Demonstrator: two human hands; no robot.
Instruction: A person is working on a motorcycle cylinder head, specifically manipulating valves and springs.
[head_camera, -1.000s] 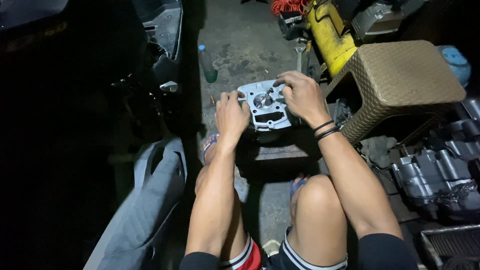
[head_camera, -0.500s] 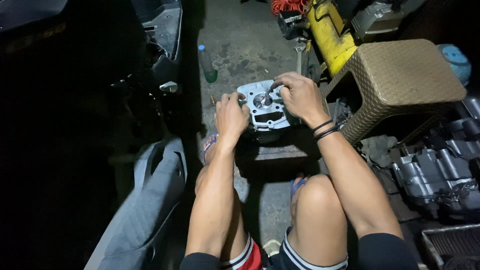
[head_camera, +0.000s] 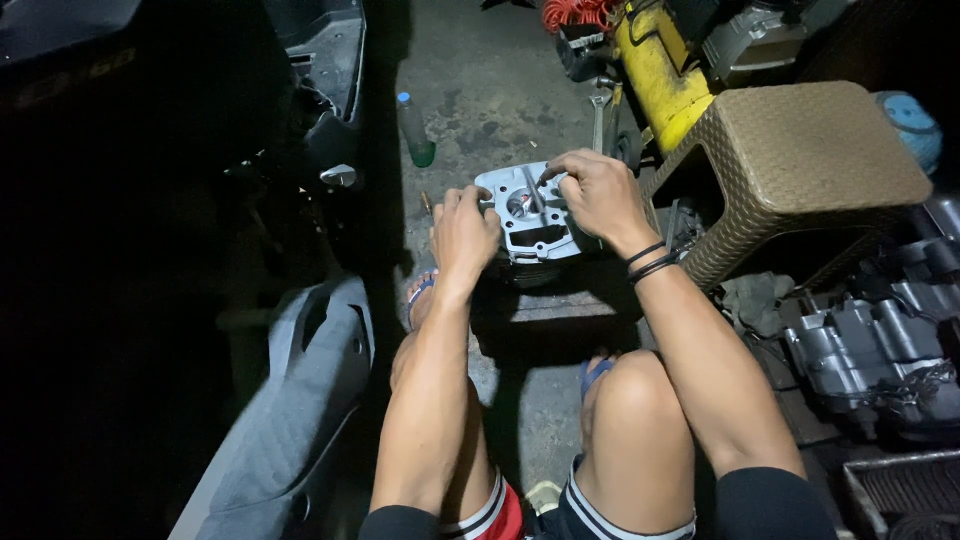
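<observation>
While the left hand (head_camera: 465, 232) grips the grey engine part (head_camera: 530, 212), the right hand (head_camera: 592, 190) pinches a thin rod (head_camera: 532, 187) slanting across its top.

Bare forearms, black bands on the right wrist (head_camera: 648, 262), dark shorts with red and white stripes (head_camera: 520, 510), blue flip-flops (head_camera: 421, 290)

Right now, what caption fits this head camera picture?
Two bare hands, left hand and right hand, steady a grey metal engine block.
</observation>
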